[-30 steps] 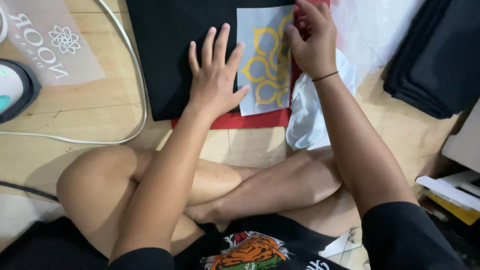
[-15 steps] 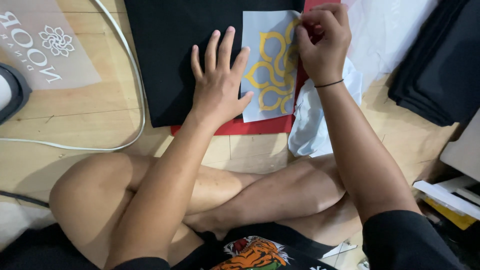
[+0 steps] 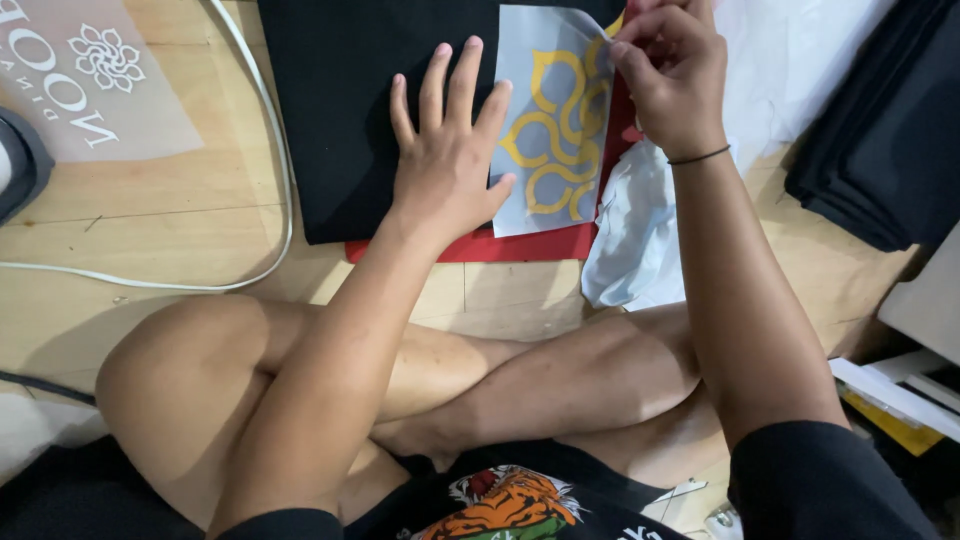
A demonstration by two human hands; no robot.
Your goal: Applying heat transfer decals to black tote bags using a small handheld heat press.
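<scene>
Item: black garment (image 3: 340, 110) on a red mat (image 3: 520, 245), wooden floor (image 3: 150, 230). We note the left hand (image 3: 445, 165) flat, fingers released, pinning cloth so it stays put. The right hand (image 3: 675, 85) pinches the transfer sheet (image 3: 555, 120) at its upper corner, lifting it. The sheet's top edge is cut off; the stacked dark fabric (image 3: 880, 150) is unclear.

One black garment (image 3: 340, 110), two printed transfer sheets (image 3: 555, 120) (image 3: 85, 80), one red mat (image 3: 480, 245), one white cable (image 3: 270, 150).

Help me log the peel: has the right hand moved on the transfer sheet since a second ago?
Yes. The right hand has drawn back from the sheet's middle to its upper right corner, pinching it.
</scene>
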